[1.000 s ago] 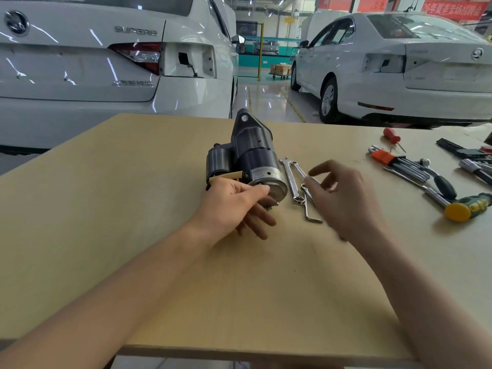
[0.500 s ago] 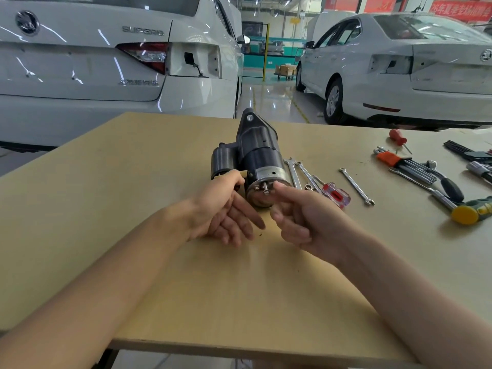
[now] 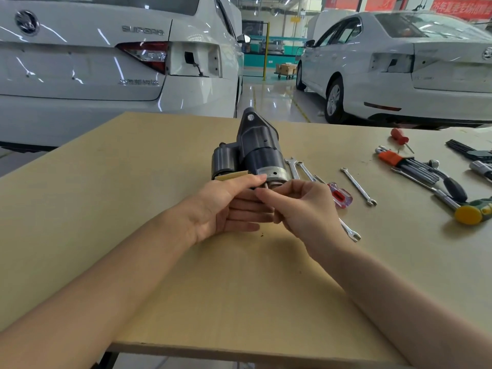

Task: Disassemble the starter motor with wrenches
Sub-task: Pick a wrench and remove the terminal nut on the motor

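At the silver end cap of the dark grey starter motor (image 3: 255,158), my right hand (image 3: 306,211) pinches a small bolt; my left hand (image 3: 223,209), fingers (image 3: 250,209) straight, steadies underneath. I should turn gently and catch it.

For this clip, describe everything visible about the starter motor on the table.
The dark grey metal starter motor lies on its side on the tan wooden table, its silver end cap facing the camera and its mounting flange with a bolt hole pointing away. A smaller cylinder, the solenoid, sits on its left. The left hand rests against the near end; the right hand brings its fingers to a small stud there. Silver wrenches lie just right of it.
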Available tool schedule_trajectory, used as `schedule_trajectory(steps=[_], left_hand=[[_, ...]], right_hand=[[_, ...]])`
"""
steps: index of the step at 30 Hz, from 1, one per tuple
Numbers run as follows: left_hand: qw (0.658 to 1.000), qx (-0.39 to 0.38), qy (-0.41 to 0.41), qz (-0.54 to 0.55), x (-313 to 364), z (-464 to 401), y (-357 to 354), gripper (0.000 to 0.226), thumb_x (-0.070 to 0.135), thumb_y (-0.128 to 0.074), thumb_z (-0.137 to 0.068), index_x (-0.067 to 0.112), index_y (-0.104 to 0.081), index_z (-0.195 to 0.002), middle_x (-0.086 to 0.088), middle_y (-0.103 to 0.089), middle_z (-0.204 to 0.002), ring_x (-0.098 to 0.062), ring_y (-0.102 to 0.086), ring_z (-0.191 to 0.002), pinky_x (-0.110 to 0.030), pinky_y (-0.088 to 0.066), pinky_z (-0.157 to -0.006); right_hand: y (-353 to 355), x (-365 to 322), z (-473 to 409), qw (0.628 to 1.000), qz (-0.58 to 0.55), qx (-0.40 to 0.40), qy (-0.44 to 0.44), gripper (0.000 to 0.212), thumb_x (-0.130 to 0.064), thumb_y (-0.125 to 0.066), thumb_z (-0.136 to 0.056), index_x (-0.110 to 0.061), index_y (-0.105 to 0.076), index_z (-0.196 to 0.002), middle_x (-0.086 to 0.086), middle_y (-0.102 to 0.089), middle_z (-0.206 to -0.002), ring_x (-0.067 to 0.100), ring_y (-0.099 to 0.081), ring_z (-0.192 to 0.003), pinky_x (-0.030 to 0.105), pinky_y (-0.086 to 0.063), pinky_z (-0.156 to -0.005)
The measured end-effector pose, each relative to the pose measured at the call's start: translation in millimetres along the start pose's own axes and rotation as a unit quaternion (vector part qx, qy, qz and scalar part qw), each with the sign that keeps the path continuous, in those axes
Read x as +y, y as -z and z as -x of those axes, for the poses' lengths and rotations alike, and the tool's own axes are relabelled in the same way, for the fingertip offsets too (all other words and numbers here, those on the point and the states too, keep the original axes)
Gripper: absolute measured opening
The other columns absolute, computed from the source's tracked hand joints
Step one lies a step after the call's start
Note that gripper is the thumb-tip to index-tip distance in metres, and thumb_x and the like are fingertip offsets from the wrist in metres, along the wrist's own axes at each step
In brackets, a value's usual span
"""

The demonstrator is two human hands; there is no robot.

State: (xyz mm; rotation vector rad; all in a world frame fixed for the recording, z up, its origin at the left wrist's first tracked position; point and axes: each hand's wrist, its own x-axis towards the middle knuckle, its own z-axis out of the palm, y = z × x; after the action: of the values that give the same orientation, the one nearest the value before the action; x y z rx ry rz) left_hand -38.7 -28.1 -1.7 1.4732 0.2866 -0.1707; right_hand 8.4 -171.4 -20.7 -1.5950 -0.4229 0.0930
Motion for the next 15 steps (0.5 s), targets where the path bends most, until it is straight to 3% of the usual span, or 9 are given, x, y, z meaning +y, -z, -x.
schedule_trajectory(steps=[3, 5, 8, 12, 15], left_hand=[[0.999, 0.042, -0.02, 0.005, -3, -1, -6, 0.035, 0.039, -0.075, -0.065, 0.009, -0.075, -0.083, -0.014, -0.076, -0.084, -0.022, -0.075, -0.074, -0.023, -0.054, -0.05], [0.997, 0.069, -0.034, 0.009, -5, -2, -9, 0.026, 0.032, -0.077, -0.073, 0.008, -0.073, -0.081, -0.012, -0.076, -0.079, -0.02, -0.074, -0.067, -0.023, -0.053, -0.047], [0.995, 0.086, -0.047, 0.012, -6, -4, -9, 0.017, 0.026, -0.076, -0.079, 0.008, -0.074, -0.078, -0.01, -0.076, -0.076, -0.018, -0.073, -0.063, -0.023, -0.053, -0.047], [0.997, 0.066, -0.044, 0.019, -5, -4, -8, 0.021, 0.022, -0.073, -0.081, 0.012, -0.078, -0.063, -0.01, -0.076, -0.077, -0.018, -0.073, -0.064, -0.024, -0.054, -0.048], [0.998, 0.048, -0.037, 0.016, -4, -3, -7, 0.018, 0.023, -0.07, -0.085, 0.011, -0.078, -0.073, -0.012, -0.076, -0.084, -0.022, -0.075, -0.074, -0.025, -0.055, -0.05]], right_hand=[[-2, 2, 2, 0.978, 0.164, 0.041, 0.122, 0.027, -0.021, -0.078, -0.077, -0.016, -0.056, -0.061, 0.002, -0.061, -0.052, 0.018, -0.06, -0.049, 0.028, -0.046, -0.047], [-2, 3, 3, 0.957, 0.231, 0.048, 0.168, 0.027, -0.02, -0.076, -0.079, -0.015, -0.053, -0.067, 0.0, -0.058, -0.054, 0.022, -0.057, -0.054, 0.035, -0.047, -0.054], [0, 4, 7, 0.942, 0.268, 0.03, 0.201, 0.026, -0.022, -0.076, -0.079, -0.014, -0.052, -0.075, -0.004, -0.056, -0.056, 0.015, -0.051, -0.054, 0.035, -0.045, -0.056], [1, 3, 15, 0.962, 0.209, 0.031, 0.171, 0.016, -0.032, -0.065, -0.085, -0.023, -0.053, -0.08, -0.008, -0.061, -0.059, 0.009, -0.057, -0.058, 0.023, -0.043, -0.053], [3, 1, 14, 0.98, 0.176, -0.009, 0.088, 0.028, -0.033, -0.047, -0.096, -0.02, -0.056, -0.073, 0.002, -0.062, -0.054, 0.005, -0.052, -0.044, 0.018, -0.035, -0.047]])
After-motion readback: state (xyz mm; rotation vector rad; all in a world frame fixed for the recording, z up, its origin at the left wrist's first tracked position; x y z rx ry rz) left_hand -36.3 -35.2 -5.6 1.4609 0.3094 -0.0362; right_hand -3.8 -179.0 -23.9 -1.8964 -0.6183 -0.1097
